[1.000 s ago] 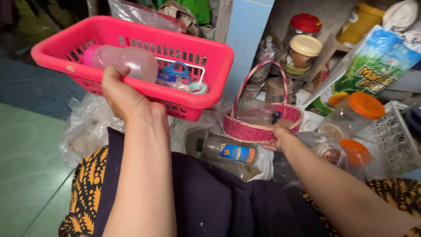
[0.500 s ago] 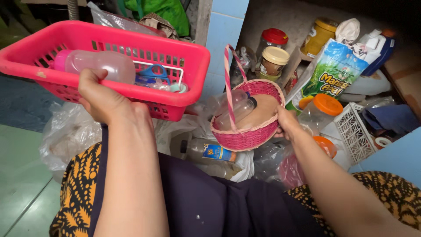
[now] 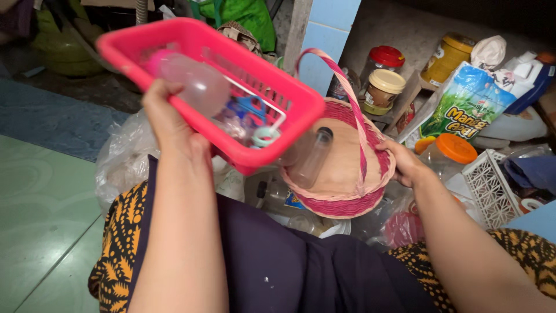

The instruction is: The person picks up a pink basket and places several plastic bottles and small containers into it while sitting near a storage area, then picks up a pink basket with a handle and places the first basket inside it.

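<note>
The left hand (image 3: pixel 174 124) holds up a pink rectangular plastic basket with slotted walls (image 3: pixel 231 87), its fingers wrapped around the near rim. The basket is tilted, with its right corner down over a round woven basket in pink and tan with an arched handle (image 3: pixel 347 168). The right hand (image 3: pixel 405 162) grips the right rim of this woven basket and tips its opening toward the person; the fingers are closed on the rim.

A clear plastic bottle with a dark cap (image 3: pixel 310 156) already lies inside the woven basket, just below the low corner of the pink basket. In the pink basket remain a clear baby bottle with a pink part (image 3: pixel 191 81) and small blue and white pieces (image 3: pixel 255 119). So I judge the moving of things is only begun; most of the things are not yet across.
</note>
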